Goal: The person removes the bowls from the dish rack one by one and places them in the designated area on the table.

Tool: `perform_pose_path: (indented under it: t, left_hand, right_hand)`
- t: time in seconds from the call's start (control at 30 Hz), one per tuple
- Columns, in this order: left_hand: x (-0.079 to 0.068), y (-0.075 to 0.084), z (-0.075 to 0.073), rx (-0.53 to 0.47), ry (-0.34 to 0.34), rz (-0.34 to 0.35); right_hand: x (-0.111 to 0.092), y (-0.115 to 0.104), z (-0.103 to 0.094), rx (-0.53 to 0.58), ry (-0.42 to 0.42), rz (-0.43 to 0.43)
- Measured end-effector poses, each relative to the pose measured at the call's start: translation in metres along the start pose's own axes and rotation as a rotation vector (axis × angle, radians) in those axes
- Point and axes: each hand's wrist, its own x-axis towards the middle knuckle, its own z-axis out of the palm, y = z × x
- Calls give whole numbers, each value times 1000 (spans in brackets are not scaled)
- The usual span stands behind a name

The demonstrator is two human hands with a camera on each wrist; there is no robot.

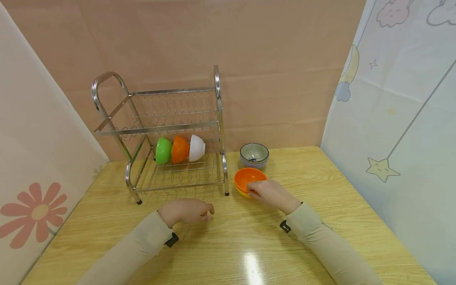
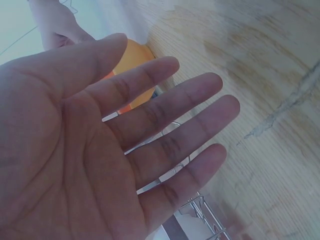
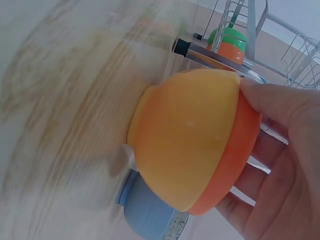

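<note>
An orange bowl (image 1: 247,176) sits nested inside a yellow bowl (image 3: 182,132) on the table, right of the rack. My right hand (image 1: 273,194) pinches the orange bowl's near right rim, with the thumb at the edge and fingers reaching inside. In the right wrist view, an orange band shows above the yellow wall. My left hand (image 1: 189,211) hovers over the table before the rack, holding nothing; the left wrist view shows its palm and spread fingers. Behind the nested pair stands a speckled grey bowl (image 1: 254,152) with a bluish-purple outside.
A two-tier metal dish rack (image 1: 178,185) stands at the back left. On its lower tier, green (image 1: 164,151), orange (image 1: 180,149) and white (image 1: 197,148) bowls lean sideways in a row. Patterned cloth walls bound the wooden table (image 1: 221,249) on both sides.
</note>
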Motion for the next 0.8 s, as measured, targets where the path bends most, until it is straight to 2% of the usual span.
perform_pose_path:
  t: [0.8]
  left_hand:
    - [-2, 3, -1, 5, -4, -18]
  right_hand:
    - [3, 4, 1, 44, -86, 6]
